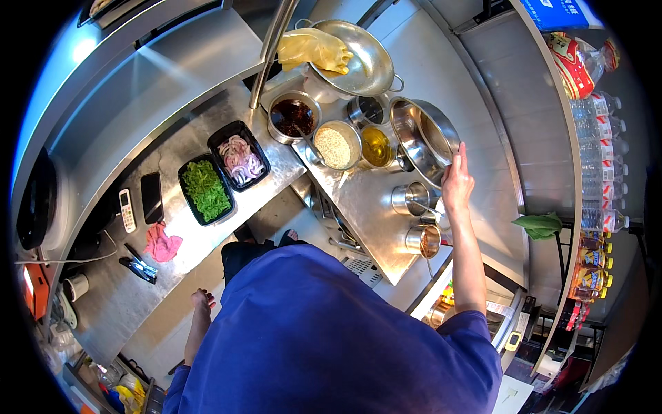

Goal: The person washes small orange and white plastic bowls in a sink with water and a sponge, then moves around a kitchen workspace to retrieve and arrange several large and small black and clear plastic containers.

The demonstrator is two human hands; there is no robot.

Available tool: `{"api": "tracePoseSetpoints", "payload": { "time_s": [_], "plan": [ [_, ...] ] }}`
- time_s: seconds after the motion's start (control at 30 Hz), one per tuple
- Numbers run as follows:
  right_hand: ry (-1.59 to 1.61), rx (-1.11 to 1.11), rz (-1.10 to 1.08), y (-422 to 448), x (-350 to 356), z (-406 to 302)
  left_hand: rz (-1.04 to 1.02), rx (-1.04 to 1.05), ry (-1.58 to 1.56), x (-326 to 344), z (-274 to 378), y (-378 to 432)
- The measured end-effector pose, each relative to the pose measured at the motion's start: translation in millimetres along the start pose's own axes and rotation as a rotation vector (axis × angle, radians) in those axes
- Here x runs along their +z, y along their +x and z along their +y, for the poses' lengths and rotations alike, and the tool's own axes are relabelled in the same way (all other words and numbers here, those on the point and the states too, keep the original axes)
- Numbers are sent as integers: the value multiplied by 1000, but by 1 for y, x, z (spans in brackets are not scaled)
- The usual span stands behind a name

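My right hand [457, 181] grips the rim of a shiny metal bowl [414, 132], tilted up beside the back wall. Left of the bowl stand a pot of yellow oil [377, 147], a pot of pale chopped bits [332, 147] with a ladle, and a pot of dark chili sauce [293, 115]. Below it are small steel pots with spoons, one pot [409, 199] nearest my forearm. My left hand [202, 300] hangs low beside my body, its fingers loosely curled, off the left counter and touching nothing that I can see.
On the left counter [108, 305] lie trays of chopped greens [206, 190] and sliced onions [240, 161], a phone [152, 197], a remote control [126, 210] and a pink cloth [162, 241]. A yellow rubber glove [313, 49] rests on a large two-handled pan [372, 62]. Water bottles [595, 165] line the right shelf.
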State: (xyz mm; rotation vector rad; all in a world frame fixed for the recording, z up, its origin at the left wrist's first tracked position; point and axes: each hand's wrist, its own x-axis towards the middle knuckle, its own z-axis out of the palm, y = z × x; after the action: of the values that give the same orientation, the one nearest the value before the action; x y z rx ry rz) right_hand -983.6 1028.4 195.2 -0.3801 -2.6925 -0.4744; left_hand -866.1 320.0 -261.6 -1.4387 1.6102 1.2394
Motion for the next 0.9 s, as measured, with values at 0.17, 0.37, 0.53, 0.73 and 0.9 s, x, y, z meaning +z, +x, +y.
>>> {"api": "tracePoseSetpoints", "payload": {
  "time_s": [0.17,0.37,0.53,0.73,0.9],
  "plan": [
    [-5,5,-3,-1,-2,-1,3,0,-23,-1,-1,1],
    [-15,9,-12,-2,-3,-1,2,21,-12,-1,0,-2],
    [-11,9,-6,-1,-2,-2,-12,18,-22,-2,-1,0],
    [-1,2,-6,-2,-2,-2,-13,27,-25,-3,-1,-3],
    [3,-5,-2,-1,-3,-2,13,10,0,-2,1,-3]
  ]
}}
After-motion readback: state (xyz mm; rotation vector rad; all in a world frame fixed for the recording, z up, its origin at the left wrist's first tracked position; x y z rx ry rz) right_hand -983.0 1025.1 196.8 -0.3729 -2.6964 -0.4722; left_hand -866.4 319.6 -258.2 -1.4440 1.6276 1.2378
